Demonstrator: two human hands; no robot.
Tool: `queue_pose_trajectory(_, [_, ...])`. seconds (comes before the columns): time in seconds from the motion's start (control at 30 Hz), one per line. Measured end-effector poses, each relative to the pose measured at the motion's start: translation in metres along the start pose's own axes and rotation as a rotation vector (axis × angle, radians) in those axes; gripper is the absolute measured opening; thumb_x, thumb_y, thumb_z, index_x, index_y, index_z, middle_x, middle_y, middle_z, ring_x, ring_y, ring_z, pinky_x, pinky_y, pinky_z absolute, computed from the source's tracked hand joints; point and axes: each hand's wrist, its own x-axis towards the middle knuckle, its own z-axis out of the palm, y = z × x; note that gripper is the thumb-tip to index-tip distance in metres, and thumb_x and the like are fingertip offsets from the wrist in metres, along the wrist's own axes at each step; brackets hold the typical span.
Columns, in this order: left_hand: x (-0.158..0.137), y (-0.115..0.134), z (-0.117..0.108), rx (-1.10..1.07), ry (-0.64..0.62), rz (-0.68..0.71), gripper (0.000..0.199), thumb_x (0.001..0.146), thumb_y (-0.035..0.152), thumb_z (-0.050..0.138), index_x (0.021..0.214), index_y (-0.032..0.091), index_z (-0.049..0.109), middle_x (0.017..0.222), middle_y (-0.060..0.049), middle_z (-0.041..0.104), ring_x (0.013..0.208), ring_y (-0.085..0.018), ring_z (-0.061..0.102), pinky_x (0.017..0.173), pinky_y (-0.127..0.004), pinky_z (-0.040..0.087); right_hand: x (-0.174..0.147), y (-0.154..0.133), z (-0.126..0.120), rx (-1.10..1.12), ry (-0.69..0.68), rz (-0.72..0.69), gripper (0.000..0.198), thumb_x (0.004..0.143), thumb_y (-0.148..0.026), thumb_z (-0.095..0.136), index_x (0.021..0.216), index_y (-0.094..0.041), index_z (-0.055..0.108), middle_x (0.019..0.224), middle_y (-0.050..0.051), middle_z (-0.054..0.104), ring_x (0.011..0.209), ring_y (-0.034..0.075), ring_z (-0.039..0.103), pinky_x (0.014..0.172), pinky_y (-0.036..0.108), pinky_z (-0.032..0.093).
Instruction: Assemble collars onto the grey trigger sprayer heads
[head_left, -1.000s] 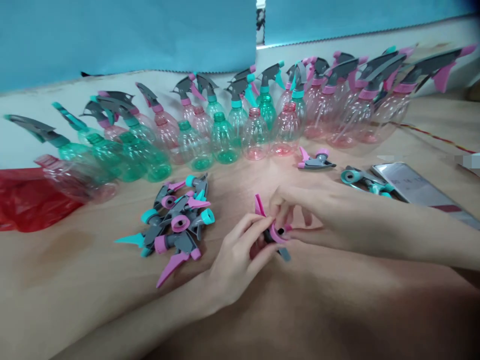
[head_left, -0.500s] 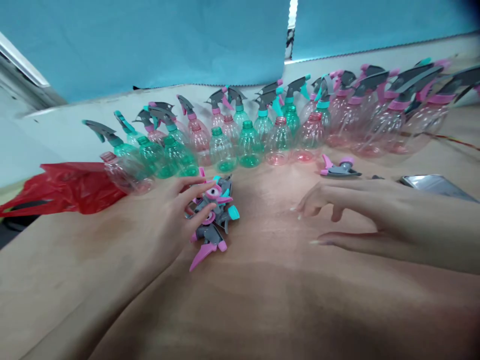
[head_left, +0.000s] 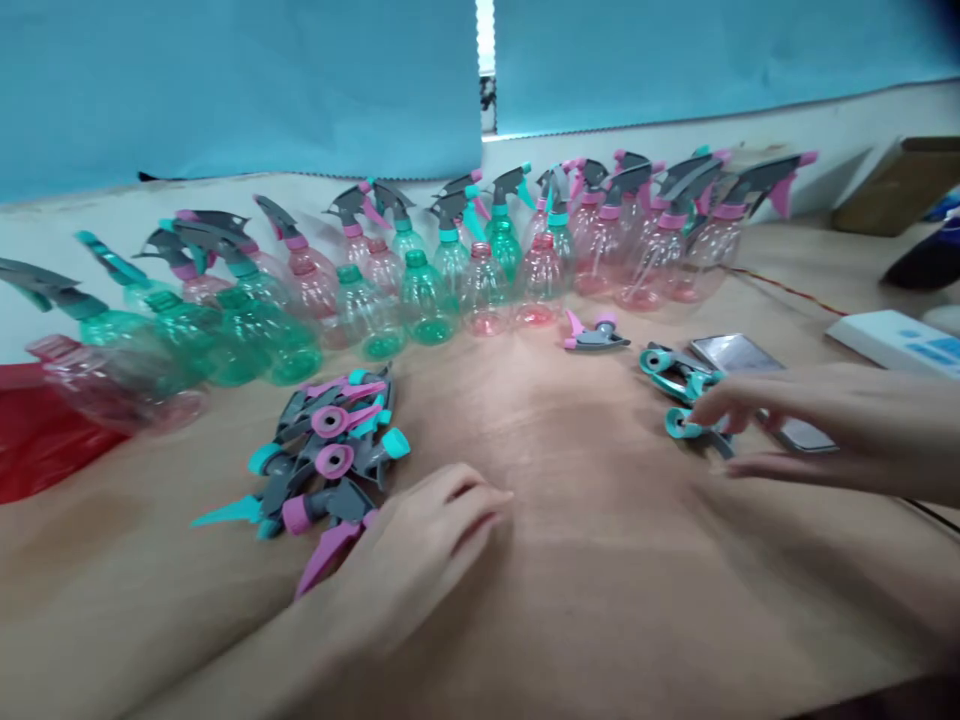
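Observation:
My right hand (head_left: 832, 425) reaches over turquoise-and-grey spray heads lying at the right. Its fingertips are at the nearer spray head (head_left: 697, 425), thumb and fingers apart around it; a firm hold does not show. Just behind lies another turquoise spray head (head_left: 675, 368). My left hand (head_left: 431, 540) hovers or rests low over the table, fingers loosely stretched, with nothing visible in them. To its left is a pile of pink, turquoise and grey spray heads (head_left: 330, 450); the wrist partly covers a pink trigger. A single pink-and-grey spray head (head_left: 596, 335) lies farther back.
Clear bottles in green (head_left: 430, 305) and pink (head_left: 484, 295) line the wall, many with spray heads on. A red plastic bag (head_left: 45, 440) lies left. A phone (head_left: 739, 352), a white box (head_left: 900, 335) and a thin cable (head_left: 787, 290) are on the right.
The view has turned right. My left hand has come off the spray head pile to its right side. My right hand has moved to the turquoise spray heads by the phone.

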Motion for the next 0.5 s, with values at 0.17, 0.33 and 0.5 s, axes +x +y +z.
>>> queue_pose_trajectory(0.17, [0.026, 0.021, 0.017, -0.011, -0.136, 0.096, 0.021, 0.095, 0.017, 0.045, 0.103, 0.021, 0.065, 0.097, -0.004, 0.063, 0.083, -0.018, 0.063, 0.069, -0.028, 0.052, 0.0, 0.018, 0.02, -0.076, 0.0, 0.053, 0.055, 0.083, -0.058, 0.054, 0.128, -0.026, 0.055, 0.126, 0.018, 0.057, 0.118, 0.037, 0.052, 0.09, 0.049, 0.048])
queue_pose_trajectory(0.33, [0.049, 0.03, 0.025, -0.034, -0.126, 0.132, 0.021, 0.096, 0.018, 0.046, 0.104, 0.019, 0.065, 0.097, -0.005, 0.063, 0.083, -0.018, 0.062, 0.07, -0.029, 0.052, 0.003, 0.055, 0.041, -0.137, -0.088, 0.053, 0.093, 0.08, -0.066, 0.054, 0.149, -0.011, 0.026, 0.149, 0.027, 0.031, 0.139, 0.043, 0.024, 0.109, 0.057, 0.027])
queue_pose_trajectory(0.5, [0.063, 0.033, 0.028, -0.116, -0.09, 0.149, 0.021, 0.097, 0.022, 0.046, 0.108, 0.021, 0.063, 0.099, -0.005, 0.063, 0.084, -0.017, 0.063, 0.07, -0.028, 0.052, 0.021, 0.073, 0.073, -0.052, -0.097, 0.08, 0.11, 0.071, -0.079, 0.05, 0.152, -0.014, 0.015, 0.156, 0.024, 0.017, 0.142, 0.046, 0.012, 0.107, 0.066, 0.023])
